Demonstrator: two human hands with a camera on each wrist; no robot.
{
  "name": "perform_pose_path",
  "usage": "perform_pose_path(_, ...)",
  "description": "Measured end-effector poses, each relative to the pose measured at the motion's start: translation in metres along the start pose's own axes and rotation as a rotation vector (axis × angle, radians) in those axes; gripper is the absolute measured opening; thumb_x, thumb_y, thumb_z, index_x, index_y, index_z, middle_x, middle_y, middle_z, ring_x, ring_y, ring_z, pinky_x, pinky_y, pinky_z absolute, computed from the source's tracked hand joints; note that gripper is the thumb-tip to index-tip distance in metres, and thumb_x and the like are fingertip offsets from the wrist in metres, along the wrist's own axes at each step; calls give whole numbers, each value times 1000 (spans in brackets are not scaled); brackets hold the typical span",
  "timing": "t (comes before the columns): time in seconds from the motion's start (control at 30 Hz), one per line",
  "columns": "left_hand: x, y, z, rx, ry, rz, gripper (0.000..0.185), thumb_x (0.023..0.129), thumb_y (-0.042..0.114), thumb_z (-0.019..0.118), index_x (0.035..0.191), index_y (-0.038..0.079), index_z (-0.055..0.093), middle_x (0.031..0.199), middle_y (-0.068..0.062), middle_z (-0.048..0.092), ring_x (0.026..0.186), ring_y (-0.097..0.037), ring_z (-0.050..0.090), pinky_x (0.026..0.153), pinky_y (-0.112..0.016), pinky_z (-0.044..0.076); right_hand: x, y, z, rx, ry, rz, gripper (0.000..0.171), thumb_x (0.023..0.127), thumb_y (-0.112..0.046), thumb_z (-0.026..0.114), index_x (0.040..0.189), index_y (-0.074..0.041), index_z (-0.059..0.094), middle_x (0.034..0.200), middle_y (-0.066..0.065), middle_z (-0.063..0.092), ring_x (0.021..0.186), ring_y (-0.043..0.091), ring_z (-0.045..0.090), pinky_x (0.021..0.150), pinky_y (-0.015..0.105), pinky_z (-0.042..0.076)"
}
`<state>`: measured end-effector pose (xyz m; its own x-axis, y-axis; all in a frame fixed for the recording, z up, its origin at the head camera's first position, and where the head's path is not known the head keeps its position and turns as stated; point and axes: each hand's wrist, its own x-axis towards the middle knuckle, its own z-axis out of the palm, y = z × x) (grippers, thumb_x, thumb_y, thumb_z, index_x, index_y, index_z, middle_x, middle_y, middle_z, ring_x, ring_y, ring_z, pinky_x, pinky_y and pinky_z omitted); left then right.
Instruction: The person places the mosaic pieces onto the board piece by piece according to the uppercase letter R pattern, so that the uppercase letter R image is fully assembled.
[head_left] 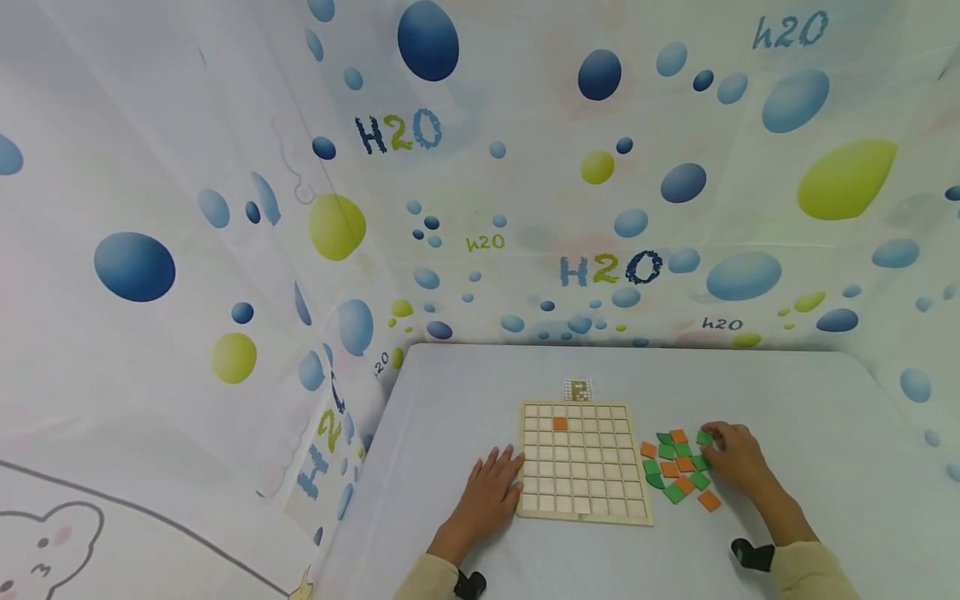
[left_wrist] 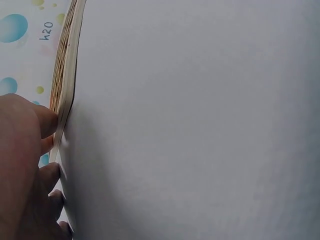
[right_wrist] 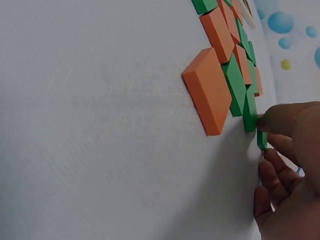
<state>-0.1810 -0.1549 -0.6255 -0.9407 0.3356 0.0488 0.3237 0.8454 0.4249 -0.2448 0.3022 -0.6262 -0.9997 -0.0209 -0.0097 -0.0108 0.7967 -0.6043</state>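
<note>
A wooden grid board (head_left: 587, 454) lies flat on the table, with one orange square tile (head_left: 560, 424) in a cell of its second row. My left hand (head_left: 489, 496) rests on the table at the board's left side, fingers extended and touching the edge; the left wrist view shows its thumb against the wooden frame (left_wrist: 70, 75). To the right of the board, my right hand (head_left: 738, 457) pinches a green tile (head_left: 704, 437) at the far right of a loose group of green and orange tiles. In the right wrist view that green tile (right_wrist: 261, 140) shows between thumb and finger.
Several tiles lie close together, among them an orange square (head_left: 708, 500) nearest the front and a green leaf-shaped piece (head_left: 655, 482). A small pattern card (head_left: 578, 389) sits behind the board. The white table (head_left: 465, 392) meets a printed cloth backdrop (head_left: 517, 192) behind.
</note>
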Motion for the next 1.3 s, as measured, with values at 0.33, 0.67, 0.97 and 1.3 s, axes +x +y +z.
perform_pose_path(0.33, 2, -2, 1, 0, -18, -3, 48, 111, 28, 48, 157, 14, 49, 166, -13, 43, 155, -41, 36, 121, -67, 29, 5, -6, 4, 13, -11, 46, 37, 101, -9, 63, 132, 12, 57, 131, 40, 51, 118, 55, 48, 91, 73, 40)
perform_pose_path(0.67, 2, -2, 1, 10, -37, -8, 49, 111, 28, 47, 158, 15, 49, 167, -12, 42, 156, -39, 36, 122, -65, 29, 5, -5, -1, 39, -43, 30, 39, 102, -10, 63, 134, 12, 57, 132, 39, 50, 115, 51, 49, 94, 70, 44)
perform_pose_path(0.97, 2, -1, 0, 11, -46, -19, 49, 112, 27, 47, 159, 15, 47, 168, -11, 41, 157, -38, 34, 124, -64, 28, 11, -9, 1, 25, -27, 43, 37, 104, -12, 62, 133, 10, 57, 130, 37, 54, 112, 47, 52, 90, 69, 42)
perform_pose_path(1.3, 1, -2, 2, 20, -39, -17, 49, 112, 28, 46, 159, 16, 47, 168, -11, 41, 156, -38, 35, 123, -64, 29, 31, -18, 10, 26, -17, 86, 39, 105, -16, 62, 134, 9, 57, 124, 33, 58, 110, 46, 53, 89, 69, 41)
